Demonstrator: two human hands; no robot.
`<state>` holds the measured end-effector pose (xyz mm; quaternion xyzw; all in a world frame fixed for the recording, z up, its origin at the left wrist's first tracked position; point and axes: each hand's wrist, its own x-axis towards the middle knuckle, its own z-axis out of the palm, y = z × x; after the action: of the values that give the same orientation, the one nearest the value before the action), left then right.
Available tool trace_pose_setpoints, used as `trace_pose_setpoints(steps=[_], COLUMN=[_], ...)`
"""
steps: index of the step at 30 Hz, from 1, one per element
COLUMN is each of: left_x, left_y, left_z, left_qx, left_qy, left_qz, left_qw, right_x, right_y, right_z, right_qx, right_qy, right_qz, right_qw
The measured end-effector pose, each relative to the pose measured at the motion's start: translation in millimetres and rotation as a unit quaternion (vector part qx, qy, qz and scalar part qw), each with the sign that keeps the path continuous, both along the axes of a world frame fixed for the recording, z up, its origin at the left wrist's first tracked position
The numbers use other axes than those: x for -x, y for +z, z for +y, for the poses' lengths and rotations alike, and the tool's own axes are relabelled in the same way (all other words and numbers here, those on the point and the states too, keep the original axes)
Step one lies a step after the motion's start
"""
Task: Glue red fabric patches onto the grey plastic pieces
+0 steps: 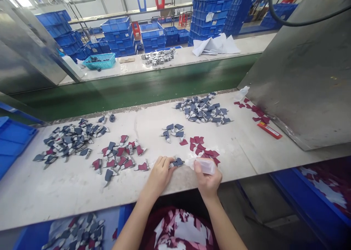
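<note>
My left hand (pixel 161 173) is closed on a small navy and grey moulded part (pixel 178 162) near the table's front edge. In my right hand (pixel 208 180) is a translucent squeeze bottle (pixel 204 166), its nozzle pointing left at the part's navy face. Whether the tip touches the part, I cannot tell. Just behind my hands lie loose dark red flat pieces (pixel 197 144) and several navy parts (pixel 173 130). To the left is a group of parts with dark red faces (pixel 122 154).
Larger piles of navy-grey parts lie at left (pixel 72 138) and back right (pixel 203 109). A red packet (pixel 269 130) rests by a metal panel (pixel 307 67). Behind runs a green belt (pixel 153 83); a blue bin (pixel 315 202) stands below right.
</note>
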<state>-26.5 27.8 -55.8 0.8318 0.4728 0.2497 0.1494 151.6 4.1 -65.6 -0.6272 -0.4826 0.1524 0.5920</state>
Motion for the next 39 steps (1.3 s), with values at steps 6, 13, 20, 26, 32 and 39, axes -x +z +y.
trace_pose_setpoints(steps=[6, 13, 20, 26, 32, 39], left_x=[1, 1, 0, 0, 0, -2], left_y=[-2.6, -3.9, -3.5, -4.5, -5.8, -5.2], left_z=[0, 0, 0, 0, -1, -1], left_qx=[-0.005, -0.016, -0.021, -0.02, -0.041, -0.049], left_qy=[-0.005, -0.008, -0.012, -0.009, -0.007, -0.006], left_qz=[-0.005, -0.021, -0.024, -0.015, -0.014, -0.024], left_qw=[1.0, 1.0, 0.999, 1.0, 0.999, 0.998], right_x=[1, 3, 3, 4, 5, 3], right_y=[3.8, 10.1, 9.3, 8.4, 5.1, 0.6], right_z=[3, 4, 5, 5, 0, -6], right_qx=[0.006, 0.003, 0.007, 0.005, -0.023, -0.05], right_qy=[0.001, -0.002, -0.008, -0.028, -0.055, -0.066], right_qz=[-0.035, -0.057, -0.055, -0.06, -0.09, -0.093], right_qw=[0.999, 0.998, 0.998, 0.998, 0.994, 0.992])
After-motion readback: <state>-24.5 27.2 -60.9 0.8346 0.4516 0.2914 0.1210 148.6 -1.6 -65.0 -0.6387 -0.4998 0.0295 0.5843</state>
